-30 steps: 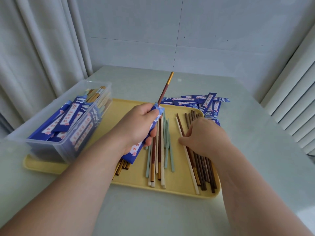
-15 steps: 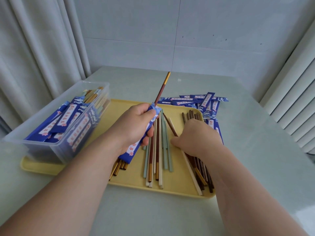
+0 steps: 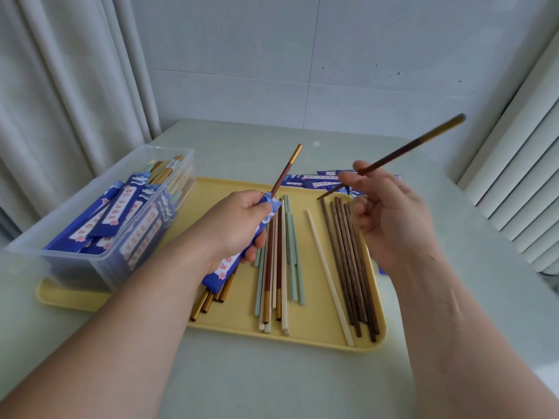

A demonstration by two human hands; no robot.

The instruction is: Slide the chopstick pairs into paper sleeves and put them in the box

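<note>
While the left hand (image 3: 239, 228) grips a blue paper sleeve (image 3: 222, 272) above a yellow tray (image 3: 305, 337), one red-brown chopstick (image 3: 286, 170) stands out of the sleeve's upper mouth, its gold end pointing up and away from the person. The right hand (image 3: 390, 216) is raised level with the left, pinching a second chopstick (image 3: 408, 149) of the same colours between thumb and fingertips. That stick slants up and outward to the right, clear of the tray and blurred, and its lower tip points toward the left hand; the hand's other fingers curl loosely.

Between the two hands and nearer the person, loose chopsticks (image 3: 278, 267) in mint green, cream and red-brown lie side by side on the tray. Under the right hand lies a row of dark brown chopsticks (image 3: 348, 267), with a single cream chopstick (image 3: 329, 276) just to their left. Gold-ended sticks (image 3: 211, 297) show below the sleeve in the left hand.

Left of the left hand, a clear plastic box (image 3: 99, 264) sits on the tray's corner, packed with sleeved pairs (image 3: 121, 213). Beyond the right hand, a pile of blue sleeves (image 3: 314, 181) lies at the tray's far edge on the pale table (image 3: 272, 382).
</note>
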